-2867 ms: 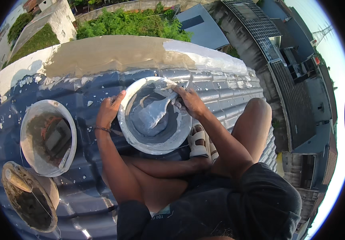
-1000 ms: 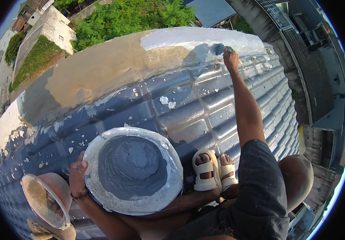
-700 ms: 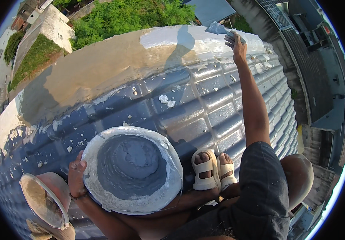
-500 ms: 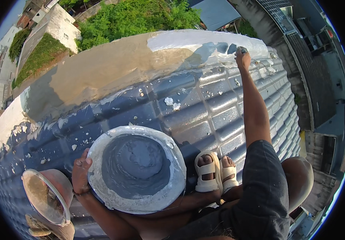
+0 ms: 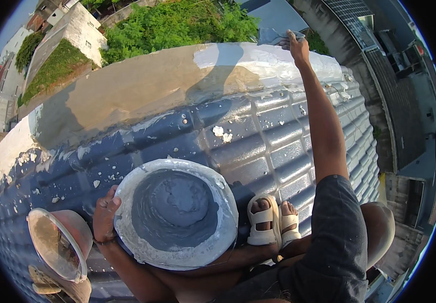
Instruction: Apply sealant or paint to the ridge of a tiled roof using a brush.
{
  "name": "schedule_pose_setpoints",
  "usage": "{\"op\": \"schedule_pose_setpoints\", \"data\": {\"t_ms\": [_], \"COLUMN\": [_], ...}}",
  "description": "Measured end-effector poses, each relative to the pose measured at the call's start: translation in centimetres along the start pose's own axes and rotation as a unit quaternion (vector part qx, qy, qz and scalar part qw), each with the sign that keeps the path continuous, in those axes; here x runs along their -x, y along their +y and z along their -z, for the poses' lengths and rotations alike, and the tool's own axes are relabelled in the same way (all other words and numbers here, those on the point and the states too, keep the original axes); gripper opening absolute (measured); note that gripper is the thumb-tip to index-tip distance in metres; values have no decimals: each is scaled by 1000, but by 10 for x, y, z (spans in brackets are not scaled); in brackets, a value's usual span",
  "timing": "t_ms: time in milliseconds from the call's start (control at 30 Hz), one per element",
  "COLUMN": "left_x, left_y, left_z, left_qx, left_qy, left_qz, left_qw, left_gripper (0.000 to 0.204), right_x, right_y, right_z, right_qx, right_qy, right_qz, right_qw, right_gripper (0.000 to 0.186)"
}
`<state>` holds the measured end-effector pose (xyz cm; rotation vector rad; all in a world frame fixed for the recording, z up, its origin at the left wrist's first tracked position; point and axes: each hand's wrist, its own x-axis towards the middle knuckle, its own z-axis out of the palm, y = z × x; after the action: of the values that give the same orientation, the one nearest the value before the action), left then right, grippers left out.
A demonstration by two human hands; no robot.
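Note:
My left hand (image 5: 106,212) grips the side of a pale bucket (image 5: 177,258), which rests over my crossed legs and holds wet grey mortar (image 5: 175,209). With my right arm stretched out, my right hand (image 5: 298,46) is closed on a trowel (image 5: 272,36) with grey on its blade, raised at the outer top edge of the roof ridge (image 5: 127,81). The ridge band is partly tan cement and partly white, with rough patches near my right hand.
Dark glossy roof tiles (image 5: 162,141) carry scattered white flakes. A dirty bucket (image 5: 69,227) sits at my left, with another container (image 5: 71,293) below it, partly visible. My sandalled feet (image 5: 266,222) rest right of the bucket. Beyond the ridge and at right are drops to trees and neighbouring buildings.
Since the earliest frame, the bucket has shifted lower in view and my right hand has left it for the ridge. Over the last half second the trowel has risen off the ridge's face.

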<state>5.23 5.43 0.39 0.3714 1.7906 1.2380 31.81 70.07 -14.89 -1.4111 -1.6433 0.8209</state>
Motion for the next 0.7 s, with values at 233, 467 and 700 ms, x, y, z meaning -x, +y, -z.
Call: {"op": "schedule_pose_setpoints", "data": {"t_ms": [233,467,700], "left_x": [4,1,4], "left_y": [3,6,7], "left_z": [-5,-5,-4], "left_qx": [-35,-3,-35], "left_qy": [52,-8,31], "left_qz": [-5,-17,-3], "left_qw": [998,1000,999], "left_gripper": [50,50,47], "right_x": [15,33,81], "right_y": [46,20,85], "right_z": [-13,-15,28], "right_qx": [323,-159,69], "right_qy": [7,-100,101], "right_qz": [194,39,10], "right_qw": [926,981,992], "right_gripper": [36,32,30]}}
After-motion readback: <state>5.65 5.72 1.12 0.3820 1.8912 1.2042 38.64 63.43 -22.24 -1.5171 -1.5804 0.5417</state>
